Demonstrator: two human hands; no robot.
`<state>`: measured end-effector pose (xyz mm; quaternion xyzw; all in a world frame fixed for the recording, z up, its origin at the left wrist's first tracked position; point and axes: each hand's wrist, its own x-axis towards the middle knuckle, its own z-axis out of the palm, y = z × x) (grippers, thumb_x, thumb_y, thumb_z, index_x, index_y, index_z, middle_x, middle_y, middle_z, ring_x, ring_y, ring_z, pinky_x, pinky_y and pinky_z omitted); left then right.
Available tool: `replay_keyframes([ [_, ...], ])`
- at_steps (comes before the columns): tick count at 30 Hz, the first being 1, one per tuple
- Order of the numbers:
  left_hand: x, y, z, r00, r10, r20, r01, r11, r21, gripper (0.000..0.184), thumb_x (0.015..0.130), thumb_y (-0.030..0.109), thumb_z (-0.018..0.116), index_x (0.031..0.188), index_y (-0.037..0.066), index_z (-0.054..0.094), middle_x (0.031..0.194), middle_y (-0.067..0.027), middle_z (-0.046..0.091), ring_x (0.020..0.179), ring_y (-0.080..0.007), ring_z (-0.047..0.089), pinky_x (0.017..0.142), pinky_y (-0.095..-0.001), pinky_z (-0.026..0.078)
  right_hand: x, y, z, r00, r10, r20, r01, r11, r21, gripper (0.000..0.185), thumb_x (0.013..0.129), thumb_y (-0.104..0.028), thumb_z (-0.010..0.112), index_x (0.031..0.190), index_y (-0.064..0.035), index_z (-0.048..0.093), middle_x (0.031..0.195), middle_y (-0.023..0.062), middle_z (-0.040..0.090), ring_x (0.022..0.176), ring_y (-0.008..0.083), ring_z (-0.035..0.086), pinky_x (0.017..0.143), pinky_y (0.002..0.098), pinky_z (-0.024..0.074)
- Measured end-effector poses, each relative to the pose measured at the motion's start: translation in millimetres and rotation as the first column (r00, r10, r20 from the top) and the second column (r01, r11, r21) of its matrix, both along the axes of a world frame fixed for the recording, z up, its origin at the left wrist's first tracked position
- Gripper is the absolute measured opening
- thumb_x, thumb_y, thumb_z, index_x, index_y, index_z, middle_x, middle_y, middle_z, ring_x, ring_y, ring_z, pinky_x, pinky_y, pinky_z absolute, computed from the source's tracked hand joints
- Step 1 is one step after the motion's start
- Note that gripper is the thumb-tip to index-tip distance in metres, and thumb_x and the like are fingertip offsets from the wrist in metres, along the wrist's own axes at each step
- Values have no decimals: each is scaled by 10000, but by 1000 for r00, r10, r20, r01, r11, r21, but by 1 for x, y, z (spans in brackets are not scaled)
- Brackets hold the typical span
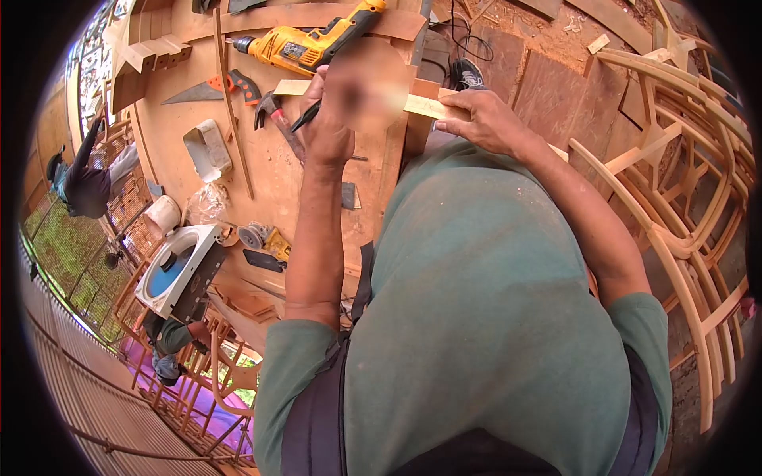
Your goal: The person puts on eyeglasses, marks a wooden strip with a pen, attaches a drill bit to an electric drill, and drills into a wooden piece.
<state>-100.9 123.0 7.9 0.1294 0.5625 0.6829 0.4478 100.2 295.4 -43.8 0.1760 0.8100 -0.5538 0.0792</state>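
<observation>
Wooden strip in the right grip, pen in the left

The right hand (486, 120) grasps the wooden strip (425, 106) between thumb and fingers; the strip lies across the tabletop (274, 186), and one part comes out on each side of this grip. The left hand (327, 135) is closed around a black pen (306, 117), beside the strip; whether it also touches the strip, I cannot tell, because of the blur. The yellow drill (302, 46) and the hammer (279, 120) lie near the left hand.
</observation>
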Motion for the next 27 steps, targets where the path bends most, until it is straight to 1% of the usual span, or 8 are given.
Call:
replay_keyframes([
  [1, 2, 5, -1, 1000, -2, -20, 1, 1000, -19, 497, 1070, 454, 426, 1115, -9, 600, 846, -98, 650, 813, -246, 677, 856, -413, 582, -2, 2, 2, 1000, 13, 9, -13, 1000, -11, 463, 890, -309, 773, 1151, 63, 684, 952, 220, 708, 841, 294, 672, 778, 377, 519],
  [4, 1, 12, -13, 996, -23, -81, 17, 997, -70, 707, 1077, 557, 295, 1236, -54, 611, 930, -121, 693, 887, -234, 687, 877, -394, 570, -9, 7, 5, 993, 69, 94, -63, 996, -63, 434, 890, -305, 772, 1114, 59, 697, 879, 214, 698, 775, 292, 657, 741, 379, 514],
  [7, 2, 17, -19, 971, -86, -222, 38, 976, -214, 707, 1073, 561, 312, 1222, -57, 620, 948, -120, 698, 908, -228, 688, 891, -384, 564, -14, 10, 4, 991, 85, 99, -76, 993, -90, 421, 886, -303, 775, 1092, 57, 703, 832, 215, 685, 721, 295, 635, 719, 380, 509],
  [11, 0, 17, -23, 934, -221, -281, 110, 926, -361, 725, 1069, 574, 324, 1219, -70, 623, 950, -116, 695, 916, -208, 682, 901, -358, 553, -14, 14, -5, 988, 107, 108, -98, 991, -88, 422, 876, -304, 782, 1092, 51, 706, 866, 214, 693, 748, 290, 634, 732, 390, 507],
  [16, 0, 19, -23, 956, -192, -224, 94, 917, -387, 731, 1067, 578, 326, 1216, -74, 622, 931, -110, 690, 903, -202, 683, 891, -343, 557, -11, 19, -12, 992, 113, 51, -107, 988, -108, 462, 870, -311, 787, 1136, 58, 706, 924, 206, 712, 791, 286, 638, 763, 392, 512],
  [20, -5, 19, -26, 984, -118, -135, 65, 936, -345, 733, 1066, 581, 320, 1211, -75, 615, 920, -112, 691, 887, -216, 694, 882, -352, 572, -10, 23, -15, 990, 121, 72, -108, 981, -162, 462, 880, -302, 781, 1159, 59, 706, 916, 170, 717, 772, 239, 636, 728, 365, 519],
  [25, -7, 21, -31, 996, -37, -85, 9, 949, -316, 780, 1037, 637, 361, 1180, -81, 632, 876, -96, 696, 829, -181, 689, 819, -306, 565, -13, 25, -17, 985, 138, 107, -108, 963, -248, 441, 899, -303, 768, 1153, 54, 714, 867, 117, 698, 729, 168, 619, 661, 330, 511],
  [27, -8, 21, -30, 996, -31, -83, 3, 949, -316, 784, 1033, 642, 367, 1180, -82, 629, 873, -97, 697, 825, -181, 692, 817, -308, 568, -14, 27, -16, 978, 158, 139, -119, 961, -251, 505, 882, -365, 762, 1151, 60, 715, 912, 187, 728, 779, 246, 673, 748, 356, 538],
])
